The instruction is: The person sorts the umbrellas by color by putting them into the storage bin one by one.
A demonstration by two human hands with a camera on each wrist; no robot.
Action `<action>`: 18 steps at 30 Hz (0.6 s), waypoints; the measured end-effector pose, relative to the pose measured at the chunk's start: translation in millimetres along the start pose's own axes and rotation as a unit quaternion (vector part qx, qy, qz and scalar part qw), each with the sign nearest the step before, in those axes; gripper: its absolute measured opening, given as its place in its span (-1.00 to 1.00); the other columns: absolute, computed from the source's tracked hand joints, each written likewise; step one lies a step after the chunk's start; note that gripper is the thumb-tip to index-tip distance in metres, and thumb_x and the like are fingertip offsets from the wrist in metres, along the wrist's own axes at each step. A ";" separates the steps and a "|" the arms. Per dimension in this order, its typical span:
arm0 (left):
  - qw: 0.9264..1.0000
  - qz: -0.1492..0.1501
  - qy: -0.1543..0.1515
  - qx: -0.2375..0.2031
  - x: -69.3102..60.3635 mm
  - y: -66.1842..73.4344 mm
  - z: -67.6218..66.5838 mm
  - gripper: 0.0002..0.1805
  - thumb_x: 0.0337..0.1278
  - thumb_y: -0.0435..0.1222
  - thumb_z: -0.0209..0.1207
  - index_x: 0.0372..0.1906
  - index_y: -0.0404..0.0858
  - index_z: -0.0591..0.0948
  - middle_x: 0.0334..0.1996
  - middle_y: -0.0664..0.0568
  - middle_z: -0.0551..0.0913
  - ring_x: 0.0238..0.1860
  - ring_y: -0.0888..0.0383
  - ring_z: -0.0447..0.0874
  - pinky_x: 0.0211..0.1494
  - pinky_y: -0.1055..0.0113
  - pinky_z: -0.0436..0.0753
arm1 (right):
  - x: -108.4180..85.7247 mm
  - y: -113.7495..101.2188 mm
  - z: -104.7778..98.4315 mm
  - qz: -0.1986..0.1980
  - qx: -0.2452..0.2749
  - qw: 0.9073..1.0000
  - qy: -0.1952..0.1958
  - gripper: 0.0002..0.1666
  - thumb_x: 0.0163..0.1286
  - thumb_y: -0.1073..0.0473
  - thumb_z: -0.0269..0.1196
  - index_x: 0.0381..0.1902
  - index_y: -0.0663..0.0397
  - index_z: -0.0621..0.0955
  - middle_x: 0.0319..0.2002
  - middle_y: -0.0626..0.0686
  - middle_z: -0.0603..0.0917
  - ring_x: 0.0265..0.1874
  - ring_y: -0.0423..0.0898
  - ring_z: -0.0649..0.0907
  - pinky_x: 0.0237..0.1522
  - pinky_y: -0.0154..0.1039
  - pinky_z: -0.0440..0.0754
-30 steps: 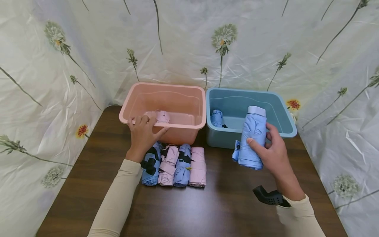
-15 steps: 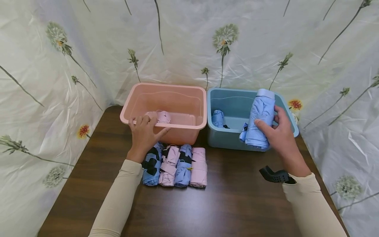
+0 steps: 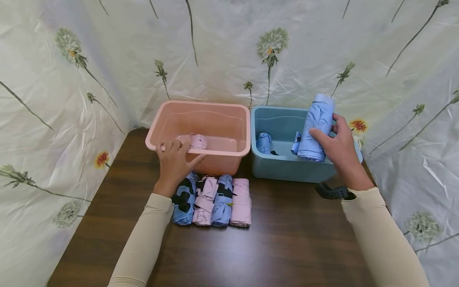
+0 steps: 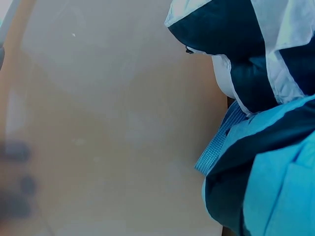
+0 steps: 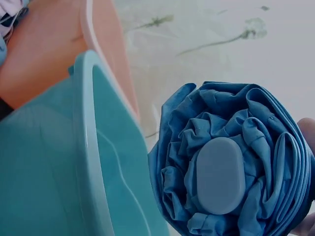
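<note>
My right hand [image 3: 338,143] grips a blue folded umbrella [image 3: 317,127], tilted with its pale end up, over the blue bin [image 3: 287,167]. The right wrist view shows the grey oval end of this umbrella [image 5: 221,174] amid bunched cloth, beside the bin's rim [image 5: 91,137]. Another blue folded umbrella [image 3: 264,142] lies inside that bin at the left. My left hand [image 3: 173,161] rests at the front rim of the pink bin [image 3: 215,152], fingers hooked over it and thumb along the outside. A pink folded umbrella [image 3: 198,141] lies inside the pink bin.
Several rolled umbrellas lie side by side before the pink bin: a blue one [image 3: 184,203], a pink one [image 3: 205,203], a blue one [image 3: 222,201], and a plain pink one [image 3: 241,203]. Dandelion-print cloth [image 3: 215,59] surrounds the dark wooden table [image 3: 272,247].
My right hand has carried the blue umbrella rightward and away from me, from the blue bin's front edge to over its right part. My left hand stays on the pink bin's rim.
</note>
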State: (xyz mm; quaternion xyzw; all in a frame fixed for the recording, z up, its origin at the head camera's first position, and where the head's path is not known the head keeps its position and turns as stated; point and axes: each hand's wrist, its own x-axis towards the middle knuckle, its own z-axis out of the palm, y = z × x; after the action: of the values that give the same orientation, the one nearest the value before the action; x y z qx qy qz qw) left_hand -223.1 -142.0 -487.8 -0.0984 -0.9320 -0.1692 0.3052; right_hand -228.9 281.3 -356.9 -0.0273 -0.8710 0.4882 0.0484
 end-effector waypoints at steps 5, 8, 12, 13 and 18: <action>1.000 -0.002 -0.005 -0.002 0.5 0.1 0.6 -0.31 -0.14 0.30 0.27 -0.13 -0.20 0.62 -0.21 -0.14 0.54 -0.06 -0.14 0.41 0.25 -0.30 0.06 | 13.9 2.2 5.3 -0.001 -0.003 1.000 0.001 -0.03 0.34 -0.23 0.15 0.52 -0.07 -0.01 0.18 0.23 0.36 -0.05 0.01 0.49 -0.31 -0.43 0.55; 1.000 -0.001 -0.006 -0.003 0.5 0.4 1.0 -0.30 -0.12 0.32 0.24 -0.14 -0.22 0.62 -0.21 -0.14 0.54 -0.06 -0.14 0.42 0.25 -0.30 0.05 | 20.2 5.3 9.2 0.002 -0.010 1.000 0.003 -0.02 0.34 -0.24 0.14 0.52 -0.04 -0.02 0.18 0.25 0.36 -0.04 0.03 0.49 -0.26 -0.35 0.58; 1.000 -0.002 -0.006 -0.003 0.4 0.0 0.3 -0.29 -0.11 0.32 0.23 -0.11 -0.21 0.62 -0.19 -0.15 0.55 -0.05 -0.15 0.42 0.26 -0.30 0.05 | 28.4 12.6 16.0 0.009 -0.021 1.000 0.004 0.01 0.33 -0.28 0.12 0.52 -0.03 -0.04 0.23 0.28 0.34 0.02 0.10 0.48 -0.07 -0.07 0.57; 1.000 -0.002 -0.007 -0.002 0.5 -0.2 0.2 -0.29 -0.12 0.32 0.24 -0.10 -0.21 0.62 -0.19 -0.15 0.55 -0.05 -0.15 0.42 0.26 -0.30 0.05 | 30.8 15.4 18.0 0.011 -0.020 1.000 0.005 0.01 0.33 -0.29 0.12 0.52 -0.03 -0.04 0.24 0.28 0.34 0.03 0.11 0.47 -0.04 -0.01 0.55; 1.000 -0.002 -0.006 -0.002 0.5 -0.5 -0.2 -0.26 -0.14 0.30 0.27 0.00 -0.20 0.62 -0.17 -0.15 0.56 -0.03 -0.15 0.42 0.25 -0.30 0.05 | 43.7 31.3 28.2 0.016 -0.013 1.000 0.014 -0.02 0.32 -0.30 0.11 0.51 -0.05 -0.01 0.24 0.27 0.35 0.04 0.13 0.48 0.00 0.07 0.53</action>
State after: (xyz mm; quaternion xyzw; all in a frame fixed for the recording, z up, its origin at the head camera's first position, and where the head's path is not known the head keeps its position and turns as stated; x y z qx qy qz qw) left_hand -223.6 -142.5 -487.5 -0.0984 -0.9336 -0.1710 0.2990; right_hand -275.4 277.8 -395.7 -0.0487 -0.8759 0.4772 0.0521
